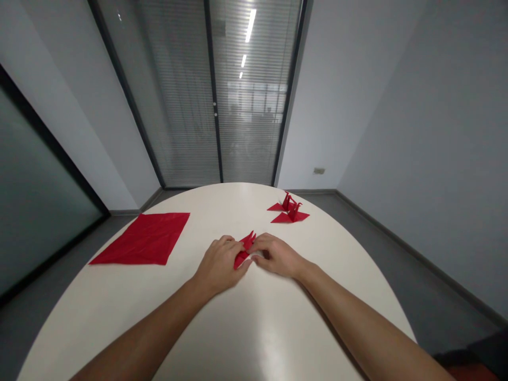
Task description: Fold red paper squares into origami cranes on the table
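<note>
Red paper sheet (145,239) on white round counter (214,333), left of left hand (220,264). Left hand clamped on folded red paper (248,241); blind-covered glass partition (182,116) beyond. Right hand (280,256) clamped on its right edge. Paper cranes (292,214) beyond; pale wall (432,159) farther right.

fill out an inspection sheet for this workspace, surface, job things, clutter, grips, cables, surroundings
Surface: pale table with a curved edge, light reflected on its top.
Job's things: folded red paper between the hands; flat red sheet to the left; two folded red birds at far right.
Clutter: nothing seen beyond the red paper.
Grips: left grip and right grip, both bare hands, at the folded red paper; how firmly they hold cannot be told.
Cables: nothing seen.
Surroundings: glass partition with blinds ahead, pale wall on the right, grey floor.
</note>
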`<control>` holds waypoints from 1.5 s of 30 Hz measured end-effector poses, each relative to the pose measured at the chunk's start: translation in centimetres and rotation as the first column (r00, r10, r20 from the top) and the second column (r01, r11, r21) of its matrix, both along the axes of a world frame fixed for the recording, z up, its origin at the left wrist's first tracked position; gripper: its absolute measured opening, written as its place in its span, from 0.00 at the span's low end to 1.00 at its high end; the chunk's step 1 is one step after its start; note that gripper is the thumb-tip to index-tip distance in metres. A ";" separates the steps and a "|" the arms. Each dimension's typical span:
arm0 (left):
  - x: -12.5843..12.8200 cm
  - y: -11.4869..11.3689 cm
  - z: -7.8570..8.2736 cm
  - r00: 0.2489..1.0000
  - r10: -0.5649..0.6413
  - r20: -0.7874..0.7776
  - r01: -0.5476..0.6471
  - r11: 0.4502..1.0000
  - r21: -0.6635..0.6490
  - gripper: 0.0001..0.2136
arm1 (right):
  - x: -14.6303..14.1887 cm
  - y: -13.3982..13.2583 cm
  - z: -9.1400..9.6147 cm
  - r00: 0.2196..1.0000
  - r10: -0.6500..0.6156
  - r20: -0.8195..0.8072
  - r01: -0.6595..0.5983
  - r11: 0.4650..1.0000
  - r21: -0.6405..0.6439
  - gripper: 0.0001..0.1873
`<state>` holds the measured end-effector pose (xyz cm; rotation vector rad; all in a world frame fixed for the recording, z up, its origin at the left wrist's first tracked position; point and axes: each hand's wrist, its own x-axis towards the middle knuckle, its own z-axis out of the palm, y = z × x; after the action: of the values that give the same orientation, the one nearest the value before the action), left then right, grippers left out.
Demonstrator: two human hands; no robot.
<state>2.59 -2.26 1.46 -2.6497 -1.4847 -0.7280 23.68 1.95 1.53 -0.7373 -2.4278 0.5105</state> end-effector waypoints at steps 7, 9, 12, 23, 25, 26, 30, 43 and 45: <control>0.3 -0.1 0.3 0.991 0.019 -0.135 -0.023 1.000 -0.022 0.07 | -0.2 0.1 -0.1 0.996 -0.084 0.038 0.081 0.994 0.068 0.12; 0.3 -0.1 0.5 0.987 0.009 -0.162 -0.012 1.000 -0.019 0.07 | -0.2 0.1 -0.1 0.995 -0.083 0.057 0.077 0.992 0.097 0.10; 0.3 -0.1 0.7 0.981 -0.013 -0.192 0.009 1.000 -0.022 0.07 | -0.1 0.0 0.0 0.995 -0.054 0.086 0.042 0.991 0.128 0.07; 0.1 0.2 0.0 0.978 -0.026 -0.205 0.011 0.997 -0.073 0.09 | 0.1 0.0 -0.2 0.994 -0.074 0.081 0.058 0.980 0.188 0.09; -0.1 0.3 -0.1 0.985 -0.036 -0.170 0.021 0.996 -0.087 0.09 | 0.1 0.1 -0.2 0.993 -0.083 0.082 0.066 0.979 0.191 0.08; -0.2 0.3 -0.1 0.987 -0.040 -0.155 0.026 0.995 -0.092 0.10 | 0.1 0.1 -0.2 0.993 -0.086 0.084 0.068 0.979 0.194 0.08; -0.5 0.4 -0.2 0.993 -0.061 -0.101 0.051 0.995 -0.091 0.09 | 0.2 0.3 -0.2 0.992 -0.073 0.099 0.051 0.977 0.209 0.07; -0.2 0.3 -0.4 0.994 0.061 -0.089 -0.069 0.993 -0.093 0.10 | -0.1 0.0 0.2 0.989 -0.123 0.083 0.106 0.978 0.180 0.10; -0.2 0.4 -0.4 0.995 0.066 -0.068 -0.072 0.994 -0.087 0.10 | 0.0 0.1 0.2 0.986 -0.149 0.077 0.134 0.976 0.174 0.11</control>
<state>2.40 -1.85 1.04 -2.6413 -1.6195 -0.5785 23.69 2.00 1.68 -0.8679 -2.4412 0.2168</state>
